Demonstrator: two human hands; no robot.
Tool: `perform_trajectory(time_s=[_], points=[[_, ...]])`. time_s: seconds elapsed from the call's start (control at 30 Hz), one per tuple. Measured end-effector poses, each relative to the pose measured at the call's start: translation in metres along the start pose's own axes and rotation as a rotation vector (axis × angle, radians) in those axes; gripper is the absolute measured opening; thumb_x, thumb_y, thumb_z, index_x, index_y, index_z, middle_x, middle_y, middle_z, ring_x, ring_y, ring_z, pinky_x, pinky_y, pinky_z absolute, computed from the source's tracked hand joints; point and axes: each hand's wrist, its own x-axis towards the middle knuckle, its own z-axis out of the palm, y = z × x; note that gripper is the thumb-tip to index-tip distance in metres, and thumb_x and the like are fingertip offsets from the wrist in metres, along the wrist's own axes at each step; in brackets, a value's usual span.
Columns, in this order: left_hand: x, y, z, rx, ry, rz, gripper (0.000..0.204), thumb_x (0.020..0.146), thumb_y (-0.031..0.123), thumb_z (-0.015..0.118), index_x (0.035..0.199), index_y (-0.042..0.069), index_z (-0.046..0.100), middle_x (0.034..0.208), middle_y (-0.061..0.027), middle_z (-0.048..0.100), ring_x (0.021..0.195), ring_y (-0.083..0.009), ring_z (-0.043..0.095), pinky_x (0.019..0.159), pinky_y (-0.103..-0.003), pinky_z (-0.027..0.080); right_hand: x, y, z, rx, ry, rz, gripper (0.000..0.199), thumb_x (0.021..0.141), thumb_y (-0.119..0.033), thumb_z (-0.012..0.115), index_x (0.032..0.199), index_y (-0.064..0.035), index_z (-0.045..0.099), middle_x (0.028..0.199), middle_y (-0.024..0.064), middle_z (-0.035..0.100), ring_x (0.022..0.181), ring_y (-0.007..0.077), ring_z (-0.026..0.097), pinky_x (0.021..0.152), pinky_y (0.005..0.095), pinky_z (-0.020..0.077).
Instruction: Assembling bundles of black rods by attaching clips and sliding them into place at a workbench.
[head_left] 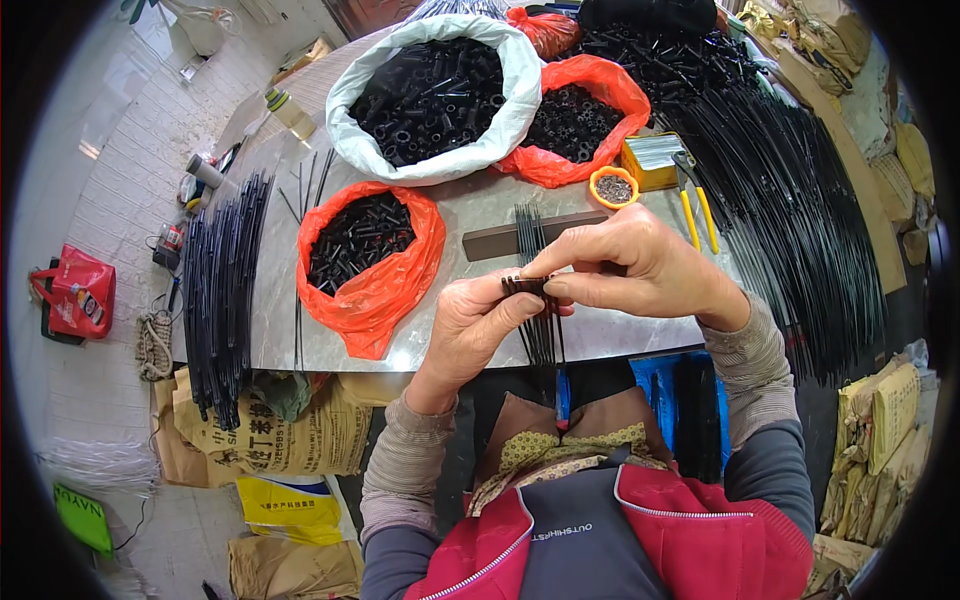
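As I look down through the head camera, both hands meet over the near edge of the grey table (270, 290), fingertips close together. With the left hand (468, 315) I pinch a small dark piece (526, 286) between thumb and forefinger; my right hand (635, 262) grips it from the other side, its thumb and forefinger at the piece's right end. Fingers hide much of it, so I cannot tell its full shape.

A bundle of thin black rods (529, 228) runs at the piece, stretching beyond my fingers across a brown bar (490, 241) and back toward my lap. Just left of my left hand sits a red bag (425, 240) of short black tubes. Farther back, a white bag (520, 85) and a second red bag (630, 105) hold more black parts. Beyond my right hand are an orange bowl (614, 206) of small bits, a yellow box (655, 178) and yellow-handled pliers (708, 222). Long black rods (800, 220) spread over the table's right side; a dark bunch (220, 300) lies at its left.
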Motion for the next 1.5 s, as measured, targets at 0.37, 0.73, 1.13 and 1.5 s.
perform_trajectory(time_s=[0.37, 0.73, 1.13, 1.5], points=[[-0.001, 0.0, 0.0, 0.008, 0.005, 0.053, 0.021, 0.106, 0.008, 0.064, 0.118, -0.006, 0.074, 0.108, -0.0138, 0.079, 0.1, -0.0193, 0.076, 0.091, -0.032, 0.06, -0.003, -0.003, -0.002, -0.006, 0.006, 0.038, 0.022, 0.097, -0.005, 0.072, 0.118, -0.0007, 0.077, 0.079, 0.0045, 0.072, 0.065, 0.0066, 0.063, 0.058, 0.025, 0.0473], [-0.002, 0.005, 0.003, -0.042, 0.054, -0.003, 0.026, 0.101, 0.015, 0.075, 0.116, -0.007, 0.074, 0.103, -0.0051, 0.075, 0.092, -0.0098, 0.065, 0.085, -0.026, 0.051, -0.001, -0.004, -0.005, -0.073, -0.041, 0.035, 0.019, 0.097, -0.006, 0.072, 0.115, -0.0003, 0.077, 0.076, 0.0064, 0.07, 0.064, 0.01, 0.064, 0.057, 0.0275, 0.0479], [-0.005, -0.007, -0.002, 0.062, 0.053, 0.027, 0.028, 0.106, 0.012, 0.065, 0.126, -0.007, 0.072, 0.108, -0.0137, 0.079, 0.102, -0.0193, 0.075, 0.092, -0.031, 0.059, -0.002, 0.002, 0.007, -0.034, -0.025, 0.03, 0.029, 0.099, -0.007, 0.07, 0.128, -0.003, 0.073, 0.078, 0.0064, 0.071, 0.067, 0.0107, 0.069, 0.061, 0.027, 0.052], [-0.001, -0.001, 0.001, 0.003, -0.001, 0.039, 0.028, 0.107, 0.015, 0.065, 0.122, -0.007, 0.073, 0.108, -0.0138, 0.079, 0.102, -0.019, 0.075, 0.093, -0.031, 0.058, -0.002, 0.004, 0.003, 0.01, -0.032, 0.018, 0.026, 0.099, -0.005, 0.069, 0.124, -0.0021, 0.075, 0.078, 0.0068, 0.072, 0.07, 0.011, 0.071, 0.063, 0.0267, 0.0534]])
